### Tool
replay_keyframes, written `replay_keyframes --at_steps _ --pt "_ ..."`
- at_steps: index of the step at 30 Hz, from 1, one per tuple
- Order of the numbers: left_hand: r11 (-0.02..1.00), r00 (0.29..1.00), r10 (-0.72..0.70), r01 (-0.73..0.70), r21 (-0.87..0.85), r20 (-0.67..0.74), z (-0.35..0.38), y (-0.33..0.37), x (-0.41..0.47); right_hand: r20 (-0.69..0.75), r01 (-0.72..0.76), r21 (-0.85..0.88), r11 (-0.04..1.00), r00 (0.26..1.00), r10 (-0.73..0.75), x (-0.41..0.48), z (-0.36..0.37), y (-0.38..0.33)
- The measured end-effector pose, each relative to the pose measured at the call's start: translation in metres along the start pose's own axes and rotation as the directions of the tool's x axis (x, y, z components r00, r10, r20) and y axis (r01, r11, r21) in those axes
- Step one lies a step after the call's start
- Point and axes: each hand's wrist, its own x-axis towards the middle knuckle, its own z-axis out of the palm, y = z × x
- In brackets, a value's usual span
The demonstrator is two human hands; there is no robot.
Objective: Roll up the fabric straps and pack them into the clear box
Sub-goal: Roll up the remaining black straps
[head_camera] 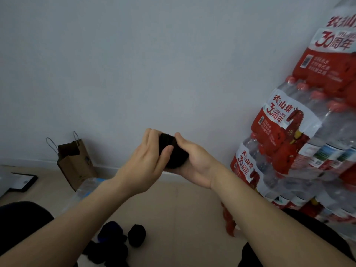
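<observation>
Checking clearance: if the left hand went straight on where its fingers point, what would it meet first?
Probably the grey wall: the left hand holds the black strap roll, and nothing else shows ahead. Depth is unclear.

A plain indoor room: bare wall (pixel 134 64), pale floor (pixel 183 209), stacked bottled-water packs (pixel 289 132), paper bag (pixel 75 166).

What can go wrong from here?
1. The roll is held in mid-air between left hand and right hand; a slack grip may let it unwind.
2. If dropped, it could hit the floor rolls and scatter them.
3. The red strap near the right forearm may snag.
</observation>
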Motion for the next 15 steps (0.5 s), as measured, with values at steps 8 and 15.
replay_keyframes --at_steps 8,15 --pt "0.998 0.880 -0.050 0.031 0.049 0.473 -0.017 -0.021 -0.066 -0.034 0.069 -0.754 0.653 0.989 -0.143 -0.039 0.007 0.048" --pt "0.968 0.751 -0.249 0.205 0.142 0.612 -0.011 -0.048 -0.101 0.071 0.065 -0.922 0.381 0.997 0.002 -0.032 0.022 0.083"
